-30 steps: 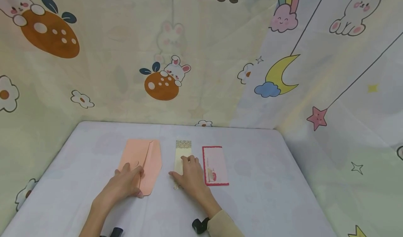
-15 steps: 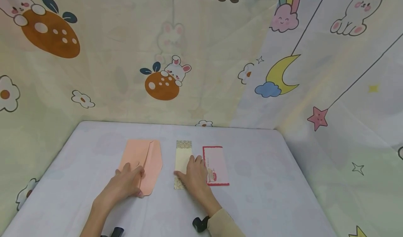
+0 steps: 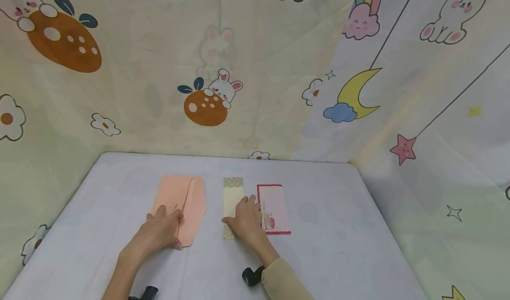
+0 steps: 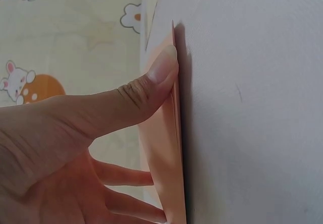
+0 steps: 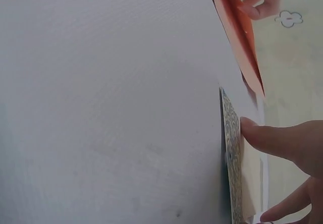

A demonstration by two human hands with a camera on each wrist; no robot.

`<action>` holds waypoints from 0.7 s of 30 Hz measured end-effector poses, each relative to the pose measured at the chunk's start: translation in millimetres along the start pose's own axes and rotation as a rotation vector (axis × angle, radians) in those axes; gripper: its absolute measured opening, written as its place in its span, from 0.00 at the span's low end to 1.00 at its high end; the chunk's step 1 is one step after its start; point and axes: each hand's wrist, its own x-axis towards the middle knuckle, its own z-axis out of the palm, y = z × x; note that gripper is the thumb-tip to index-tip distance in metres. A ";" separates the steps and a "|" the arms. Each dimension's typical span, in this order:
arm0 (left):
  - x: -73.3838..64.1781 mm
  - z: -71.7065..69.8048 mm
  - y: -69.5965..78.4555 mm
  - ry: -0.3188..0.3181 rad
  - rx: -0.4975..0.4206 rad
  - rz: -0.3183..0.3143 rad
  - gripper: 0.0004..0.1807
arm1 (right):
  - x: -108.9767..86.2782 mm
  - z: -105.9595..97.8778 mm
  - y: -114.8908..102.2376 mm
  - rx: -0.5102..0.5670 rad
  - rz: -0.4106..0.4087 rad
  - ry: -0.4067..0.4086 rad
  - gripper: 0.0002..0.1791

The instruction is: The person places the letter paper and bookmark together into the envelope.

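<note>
On the left of the table lies a peach paper envelope (image 3: 194,216) with a slanted flap edge. My left hand (image 3: 161,229) rests on it, fingers spread. In the left wrist view the thumb (image 4: 161,67) presses the envelope's near edge, and the other fingertips touch its surface. To the right is a cream strip of card (image 3: 233,198) with patterned gold ends. My right hand (image 3: 249,220) lies over its right side, the thumb (image 5: 262,135) touching the strip. The right hand's other fingers reach the left edge of a pink card (image 3: 279,209) with a red border; contact there is partly hidden.
A white cloth covers the table (image 3: 338,238). Behind and at the sides hangs a printed cloth (image 3: 271,78) with rabbits, flowers and a moon. Black wrist gear (image 3: 252,277) shows below the right hand.
My right hand has shifted right, from across the cream strip to its right side, uncovering more of the strip. The left hand stays on the envelope.
</note>
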 end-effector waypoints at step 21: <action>-0.4 0.8 2.0 0.001 -0.006 0.002 0.32 | 8.8 -2.0 19.8 0.294 0.033 -0.036 0.36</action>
